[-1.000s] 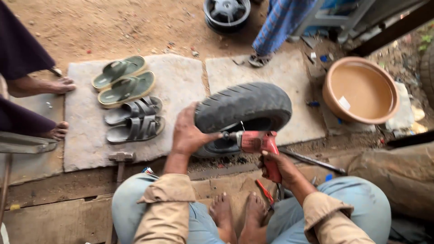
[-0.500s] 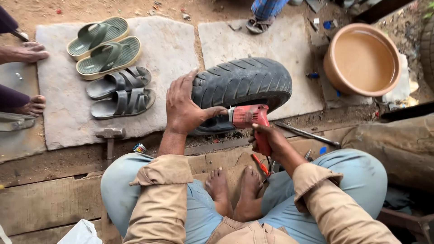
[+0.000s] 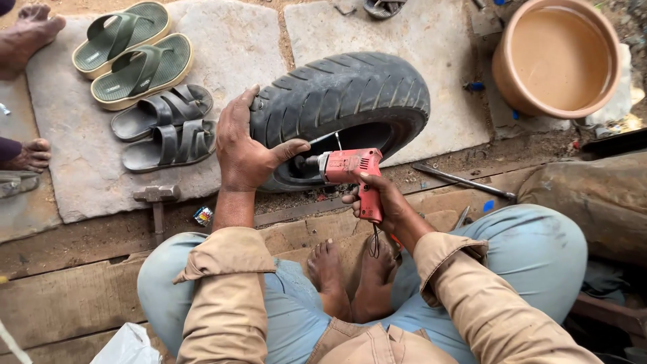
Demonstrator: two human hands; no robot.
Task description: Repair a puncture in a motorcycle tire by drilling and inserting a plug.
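On the stone slab, the black tyre lies flat. The left hand grips its sidewall (thumb inside the rim); the right hand is closed around the red electric drill.

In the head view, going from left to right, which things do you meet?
Green sandals → hammer → left hand → red drill → right hand → metal rod → clay bowl.

I'm seeing a black treaded tyre lying tilted on the stone slab, and a red electric drill pointing left, its tip sitting inside the tyre's inner rim.
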